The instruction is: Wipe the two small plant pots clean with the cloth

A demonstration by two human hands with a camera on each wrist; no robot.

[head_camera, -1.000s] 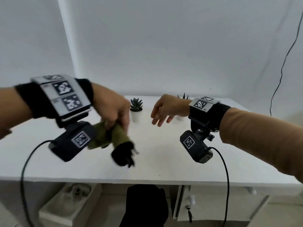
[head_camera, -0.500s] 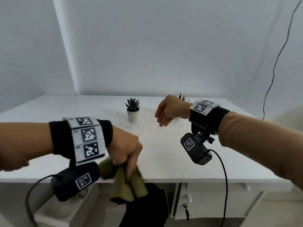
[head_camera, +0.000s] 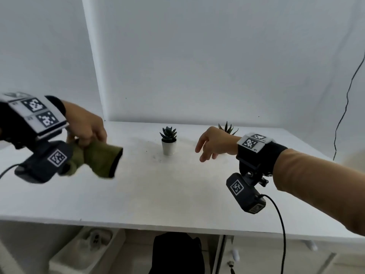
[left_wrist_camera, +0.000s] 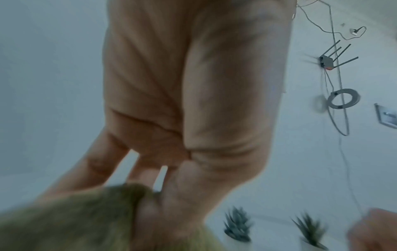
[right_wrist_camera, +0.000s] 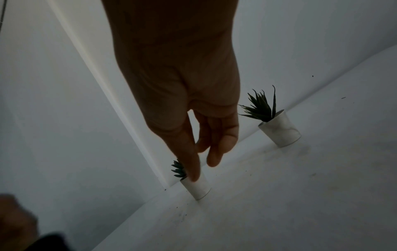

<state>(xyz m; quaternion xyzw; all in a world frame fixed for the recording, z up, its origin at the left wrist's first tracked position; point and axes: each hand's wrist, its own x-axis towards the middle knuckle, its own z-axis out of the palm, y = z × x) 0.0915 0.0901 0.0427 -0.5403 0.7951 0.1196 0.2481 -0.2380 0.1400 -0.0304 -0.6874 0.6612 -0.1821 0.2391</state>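
Two small white pots stand at the back of the white table (head_camera: pixel 158 194). The left pot (head_camera: pixel 169 147) holds a rosette succulent. The right pot (right_wrist_camera: pixel 280 130) holds a spiky plant (head_camera: pixel 227 128); in the head view my right hand hides the pot itself. My left hand (head_camera: pixel 87 129) hovers over the table's left side and grips a bunched olive-green cloth (head_camera: pixel 99 161), which hangs below the fingers. My right hand (head_camera: pixel 210 145) floats above the table between the two pots, fingers loosely spread, holding nothing. The left pot (right_wrist_camera: pixel 197 187) shows past its fingertips in the right wrist view.
Specks of dirt (head_camera: pixel 156 158) lie on the table around the left pot. A wall (head_camera: pixel 197 56) rises right behind the pots. Under the front edge sit a black bag (head_camera: pixel 177 254) and a white box (head_camera: pixel 87 246). A black cable (head_camera: pixel 345 105) hangs on the wall at right.
My left hand has risen from below the table's front edge to above its left side, carrying the cloth. My right hand has stayed over the pots, with the fingers spread a little more.
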